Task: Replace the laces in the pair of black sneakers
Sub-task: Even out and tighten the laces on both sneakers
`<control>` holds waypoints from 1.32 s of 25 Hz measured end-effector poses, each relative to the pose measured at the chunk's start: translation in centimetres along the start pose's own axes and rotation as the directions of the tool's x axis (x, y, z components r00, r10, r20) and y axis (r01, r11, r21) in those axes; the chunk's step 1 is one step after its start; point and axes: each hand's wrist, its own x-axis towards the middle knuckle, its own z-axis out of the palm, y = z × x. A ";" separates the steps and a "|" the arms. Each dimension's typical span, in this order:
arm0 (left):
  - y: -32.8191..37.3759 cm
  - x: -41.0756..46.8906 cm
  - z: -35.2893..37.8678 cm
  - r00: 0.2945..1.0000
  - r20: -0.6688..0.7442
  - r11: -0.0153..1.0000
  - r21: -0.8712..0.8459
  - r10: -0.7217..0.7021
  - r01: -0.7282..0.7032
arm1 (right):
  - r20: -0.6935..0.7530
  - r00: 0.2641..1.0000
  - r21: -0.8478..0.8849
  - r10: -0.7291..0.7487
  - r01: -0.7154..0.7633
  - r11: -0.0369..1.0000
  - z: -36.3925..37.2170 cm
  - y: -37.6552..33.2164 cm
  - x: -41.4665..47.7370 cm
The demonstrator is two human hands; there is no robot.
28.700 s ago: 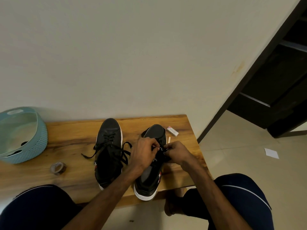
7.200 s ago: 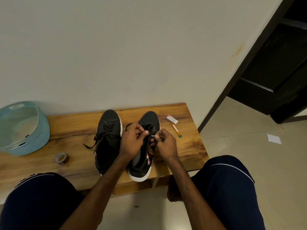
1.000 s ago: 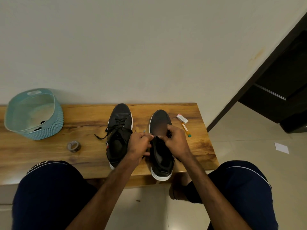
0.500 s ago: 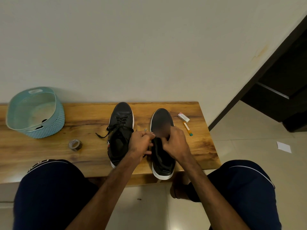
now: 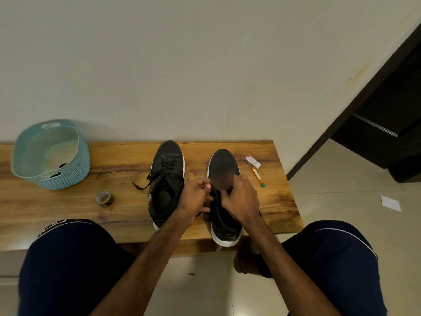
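Head view, looking down at a wooden bench [image 5: 275, 201] with glossy, streaked grain, set against a plain pale wall.

The left hand [image 5: 196, 197] has its fingers curled and its fingertips drawn together, pinching a thin black lace [image 5: 200, 213] at the inner edge of the second sneaker [image 5: 224, 161]. A short dark strand shows just below the hand.

The right hand [image 5: 241, 199] is curled over the throat of the same sneaker and grips its upper, hiding the eyelets. This sneaker is black with a smooth rounded toe and a white rubber sole. It lies toe toward the wall, with its heel at the front edge of the bench.

The laced sneaker [image 5: 167, 160] stands just beside it, parallel, also black on a white sole. Its laces are crossed over the forefoot, and a loose lace end [image 5: 139, 185] trails onto the wood.

At the far end of the bench is a pale blue plastic basket [image 5: 68, 176] with a woven-textured wall. A roll of tape [image 5: 104, 198] lies between the basket and the laced sneaker.

Beyond the second sneaker are a small white box [image 5: 252, 161] and a slim orange stick with a teal tip [image 5: 258, 177].

A white sheet of paper [image 5: 390, 202] lies on the tiled floor.
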 end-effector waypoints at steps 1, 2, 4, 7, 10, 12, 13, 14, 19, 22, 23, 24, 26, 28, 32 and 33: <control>-0.2 0.1 0.2 0.999 -0.014 0.999 0.024 0.040 -0.040 | 0.025 0.999 0.016 0.035 -0.035 0.999 -0.1 0.1 0.1; -0.5 0.2 0.3 0.996 -0.035 0.996 0.045 0.080 -0.078 | 0.038 0.998 0.026 0.056 -0.057 0.998 -0.1 0.1 0.2; -0.8 0.5 0.6 0.990 -0.065 0.990 0.063 0.128 -0.124 | 0.024 0.998 0.009 0.062 -0.063 0.998 -0.4 -0.1 0.3; -0.8 1.0 0.7 0.982 -0.086 0.980 0.126 0.168 -0.157 | -0.001 0.997 -0.038 0.076 -0.076 0.996 -0.3 0.2 0.4; -0.5 1.2 0.6 0.977 -0.086 0.966 0.188 0.194 -0.175 | 0.031 0.993 0.074 0.114 -0.116 0.990 0.0 1.1 0.7; -0.5 1.3 0.6 0.977 -0.075 0.959 0.220 0.200 -0.180 | 0.064 0.990 0.179 0.128 -0.138 0.974 0.0 2.0 1.0; -0.4 1.4 0.5 0.976 -0.076 0.956 0.233 0.203 -0.180 | 0.084 0.988 0.210 0.126 -0.142 0.967 0.0 2.2 1.0; -0.4 1.4 0.6 0.974 -0.080 0.950 0.250 0.214 -0.188 | 0.109 0.987 0.227 0.122 -0.144 0.963 -0.1 2.2 0.9; -0.2 0.7 1.1 0.945 -0.086 0.898 0.348 0.316 -0.269 | 0.096 0.992 0.127 0.086 -0.098 0.987 0.4 2.2 0.3; -0.4 0.4 1.2 0.972 -0.049 0.956 0.197 0.232 -0.218 | 0.091 0.991 0.215 0.097 -0.115 0.970 0.0 2.2 0.0; -0.3 0.2 1.2 0.980 -0.034 0.974 0.119 0.197 -0.192 | 0.085 0.990 0.213 0.109 -0.125 0.969 -0.1 2.3 -0.1; -0.2 0.0 1.1 0.986 -0.041 0.986 0.026 0.163 -0.162 | 0.072 0.990 0.211 0.120 -0.132 0.968 -0.3 2.5 -0.1; 0.4 -0.4 0.5 0.992 -0.094 0.981 -0.167 0.084 -0.099 | 0.049 0.988 0.216 0.147 -0.154 0.964 -0.2 3.0 0.0; 0.8 -0.5 -0.3 0.981 -0.161 0.977 -0.171 0.104 -0.131 | 0.042 0.987 0.209 0.158 -0.163 0.964 0.1 3.4 -0.2; 0.5 -0.5 -0.2 0.959 -0.033 0.959 0.064 0.280 -0.277 | 0.047 0.990 0.127 0.134 -0.139 0.982 0.9 3.8 -0.7; 0.3 -0.5 0.2 0.955 0.012 0.944 0.148 0.298 -0.296 | 0.040 0.991 0.123 0.131 -0.135 0.983 0.9 3.8 -0.7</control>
